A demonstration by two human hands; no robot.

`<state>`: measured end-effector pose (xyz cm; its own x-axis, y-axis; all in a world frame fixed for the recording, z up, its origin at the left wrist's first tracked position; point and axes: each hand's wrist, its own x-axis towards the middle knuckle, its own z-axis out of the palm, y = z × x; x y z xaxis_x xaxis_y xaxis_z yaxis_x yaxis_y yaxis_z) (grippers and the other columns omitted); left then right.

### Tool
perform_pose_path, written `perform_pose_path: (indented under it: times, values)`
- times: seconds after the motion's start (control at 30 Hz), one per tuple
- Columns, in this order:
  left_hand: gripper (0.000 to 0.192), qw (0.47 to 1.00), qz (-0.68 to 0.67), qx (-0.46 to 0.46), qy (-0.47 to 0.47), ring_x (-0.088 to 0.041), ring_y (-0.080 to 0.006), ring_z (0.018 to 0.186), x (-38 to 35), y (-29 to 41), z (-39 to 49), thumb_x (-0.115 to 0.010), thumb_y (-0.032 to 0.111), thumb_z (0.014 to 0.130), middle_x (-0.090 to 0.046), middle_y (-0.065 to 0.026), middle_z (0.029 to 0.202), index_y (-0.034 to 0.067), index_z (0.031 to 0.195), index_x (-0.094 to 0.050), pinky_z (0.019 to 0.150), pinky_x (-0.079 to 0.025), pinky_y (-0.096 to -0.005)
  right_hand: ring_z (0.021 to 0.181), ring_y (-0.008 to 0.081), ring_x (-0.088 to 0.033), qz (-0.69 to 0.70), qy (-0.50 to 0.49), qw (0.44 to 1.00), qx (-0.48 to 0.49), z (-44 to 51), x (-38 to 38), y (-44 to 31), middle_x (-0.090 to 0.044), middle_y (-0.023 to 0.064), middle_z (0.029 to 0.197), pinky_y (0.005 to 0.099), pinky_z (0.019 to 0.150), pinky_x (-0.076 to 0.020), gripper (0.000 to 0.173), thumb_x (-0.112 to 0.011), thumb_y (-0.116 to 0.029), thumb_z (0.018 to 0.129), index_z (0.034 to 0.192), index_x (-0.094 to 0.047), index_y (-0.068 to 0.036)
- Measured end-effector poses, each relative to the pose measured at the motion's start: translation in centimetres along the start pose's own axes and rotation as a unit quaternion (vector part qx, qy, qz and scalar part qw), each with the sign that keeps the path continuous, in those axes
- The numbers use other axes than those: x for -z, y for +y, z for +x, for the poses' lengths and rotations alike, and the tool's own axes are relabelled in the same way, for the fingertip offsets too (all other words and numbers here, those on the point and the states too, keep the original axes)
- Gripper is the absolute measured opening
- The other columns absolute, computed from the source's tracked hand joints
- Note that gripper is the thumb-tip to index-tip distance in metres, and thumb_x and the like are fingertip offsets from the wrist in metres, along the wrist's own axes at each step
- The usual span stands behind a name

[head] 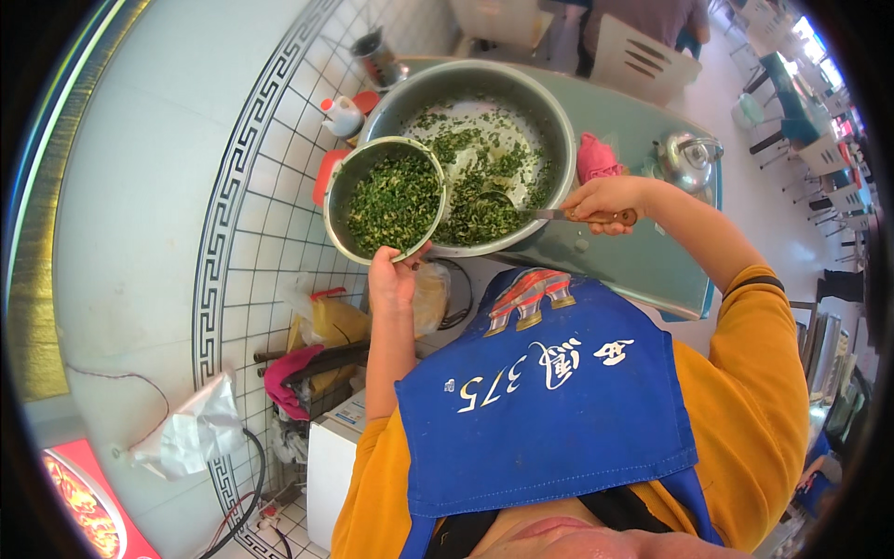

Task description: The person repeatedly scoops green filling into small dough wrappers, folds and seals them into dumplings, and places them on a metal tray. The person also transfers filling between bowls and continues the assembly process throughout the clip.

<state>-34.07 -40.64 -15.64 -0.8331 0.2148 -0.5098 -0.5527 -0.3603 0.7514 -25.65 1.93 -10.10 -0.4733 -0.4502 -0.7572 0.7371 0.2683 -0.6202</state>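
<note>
My left hand (394,274) grips the near rim of a small metal bowl (334,223), tilted at the left edge of the large basin. Chopped greens (392,204) mixed with pale bits fill much of it. In my right hand (606,202) is the wooden handle (618,216) of a metal ladle or spoon (543,214). Its head lies among the greens in the large metal basin (567,133) and is partly hidden by them. More chopped greens (482,227) gather at the basin's near side, with thinner scatterings over its bare bottom.
The basin stands on a green-topped table (649,269). A pink cloth (597,159) and a metal kettle (688,161) are to the right. A white jug with a red cap (342,115) and a dark pitcher (377,57) stand by the tiled wall (265,189). A seated person (646,24) is beyond.
</note>
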Motion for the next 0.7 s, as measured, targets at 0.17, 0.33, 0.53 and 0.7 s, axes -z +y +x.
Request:
perform_pose_path:
  times: [0.17,0.33,0.53,0.7]
  values:
    - [0.048,1.0,-0.002,0.017,0.017,-0.073,-0.0372,0.094,0.0,0.1,-0.4,-0.045,0.012,0.079,-0.071,-0.0167,0.11,-0.001,0.125,-0.054,0.075,-0.044,-0.037,0.04,0.0108,-0.051,0.156,0.044,0.986,0.029,-3.1,-0.7,0.6,-0.059,0.009,0.072,0.0254,0.03,-0.0408,0.05,-0.046,-0.017,0.099,0.149,-0.041,-0.011]
    - [0.051,1.0,-0.002,0.007,0.018,-0.072,-0.0418,0.09,-0.4,-0.2,-0.7,-0.046,0.01,0.079,-0.069,-0.0199,0.109,-0.007,0.126,-0.049,0.079,-0.047,-0.0384,0.039,0.011,-0.05,0.167,0.091,0.971,0.146,-6.5,-2.8,-1.0,-0.058,0.0076,0.075,0.0257,0.03,-0.0409,0.054,-0.045,-0.016,0.099,0.152,-0.037,-0.012]
    - [0.052,1.0,-0.006,0.009,-0.003,-0.07,-0.0446,0.094,-1.4,-0.3,-1.4,-0.046,0.008,0.079,-0.069,-0.0202,0.115,-0.006,0.129,-0.05,0.094,-0.05,-0.0482,0.049,0.0195,-0.059,-0.204,0.298,0.809,0.463,-2.2,-8.7,-0.4,-0.061,0.0105,0.082,0.0359,0.042,-0.0494,0.057,-0.049,-0.014,0.098,0.153,-0.035,-0.013]
    - [0.051,0.999,0.006,0.03,0.01,-0.07,-0.0423,0.098,-2.4,-0.1,-2.6,-0.047,0.01,0.08,-0.069,-0.0193,0.114,-0.004,0.128,-0.051,0.092,-0.046,-0.0468,0.063,0.0316,-0.063,-0.514,0.386,0.67,0.373,3.6,-10.4,3.3,-0.059,0.0144,0.085,0.0421,0.053,-0.051,0.071,-0.059,-0.011,0.09,0.155,-0.032,-0.013]
